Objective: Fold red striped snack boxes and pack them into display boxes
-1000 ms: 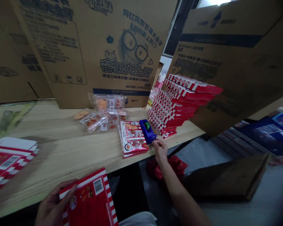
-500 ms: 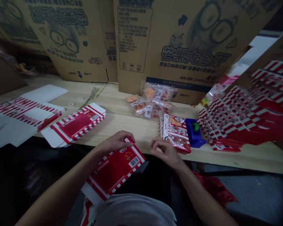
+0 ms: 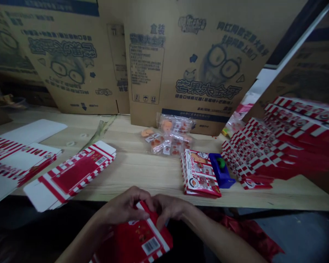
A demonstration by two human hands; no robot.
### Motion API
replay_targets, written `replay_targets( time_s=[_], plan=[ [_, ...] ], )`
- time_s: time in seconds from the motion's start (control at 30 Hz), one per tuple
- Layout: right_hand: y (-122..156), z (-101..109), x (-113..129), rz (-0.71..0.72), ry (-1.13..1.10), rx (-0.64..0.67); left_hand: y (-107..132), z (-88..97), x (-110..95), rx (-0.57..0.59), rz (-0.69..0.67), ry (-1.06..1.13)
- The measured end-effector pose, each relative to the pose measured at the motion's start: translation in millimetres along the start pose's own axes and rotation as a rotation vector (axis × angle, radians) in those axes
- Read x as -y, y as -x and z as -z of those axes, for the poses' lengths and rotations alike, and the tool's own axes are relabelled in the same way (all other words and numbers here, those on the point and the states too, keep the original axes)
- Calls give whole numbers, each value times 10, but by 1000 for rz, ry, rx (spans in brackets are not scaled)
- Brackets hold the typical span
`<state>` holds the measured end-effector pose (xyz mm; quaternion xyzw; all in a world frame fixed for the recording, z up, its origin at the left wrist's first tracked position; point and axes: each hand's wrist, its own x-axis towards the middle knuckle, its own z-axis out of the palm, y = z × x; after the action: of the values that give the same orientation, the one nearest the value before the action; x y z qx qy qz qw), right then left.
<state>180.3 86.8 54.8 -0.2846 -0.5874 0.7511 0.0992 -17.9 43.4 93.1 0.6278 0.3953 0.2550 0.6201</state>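
In front of my body is a red and white striped carton with a barcode on its face. My left hand grips its upper end, fingers bent over the edge. At the same end, my right hand presses with thumb and fingers against the flap, close beside the left. The carton's lower part runs out of view. A flat stack of similar cartons lies on the table to the left. A filled windowed box lies to the right, against a blue tape dispenser.
Clear packets of candy lie mid-table before a large cardboard box. Striped cartons stand in a pile at the right. Unfolded carton sheets lie at the far left. A red bag is below the table edge.
My right hand has come left from beside the windowed box onto the carton's end. The carton sits lower in view, and the camera has tilted up.
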Motion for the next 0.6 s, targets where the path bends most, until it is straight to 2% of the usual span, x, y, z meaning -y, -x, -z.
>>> replay_targets(
  time_s=[0.03, 0.07, 0.1, 0.13, 0.23, 0.27, 0.3, 0.33, 0.4, 0.47, 0.5, 0.53, 0.6],
  plan=[
    [-34, -10, 31, -34, -50, 114, 22, 27, 6, 1, -10, 20],
    [-81, 9, 65, -50, -61, 171, 44, 61, 35, -51, -11, 53],
    [-140, 64, 102, -42, -41, 156, 69, 101, 86, -172, 0, 108],
    [-213, 159, 145, 18, -6, 19, 97, 143, 161, -353, 20, 186],
    [-514, 629, 315, 210, 138, -498, 215, 234, 483, -1022, 63, 478],
    [-640, 814, 388, 251, 187, -619, 265, 242, 607, -1189, 60, 533],
    [-778, 993, 469, 288, 245, -721, 316, 238, 729, -1309, 56, 534],
    [-927, 1157, 556, 316, 306, -790, 366, 224, 844, -1381, 62, 467],
    [-1250, 1423, 744, 338, 415, -833, 447, 181, 1030, -1452, 112, 136],
    [-1590, 1613, 927, 324, 509, -844, 477, 143, 1127, -1437, 127, -344],
    [-1756, 1689, 1009, 301, 547, -844, 464, 132, 1134, -1368, 104, -578],
    [-1913, 1758, 1078, 271, 579, -842, 432, 128, 1113, -1245, 72, -778],
    [-2180, 1880, 1171, 206, 622, -838, 310, 142, 998, -865, 42, -1039]
  ],
)
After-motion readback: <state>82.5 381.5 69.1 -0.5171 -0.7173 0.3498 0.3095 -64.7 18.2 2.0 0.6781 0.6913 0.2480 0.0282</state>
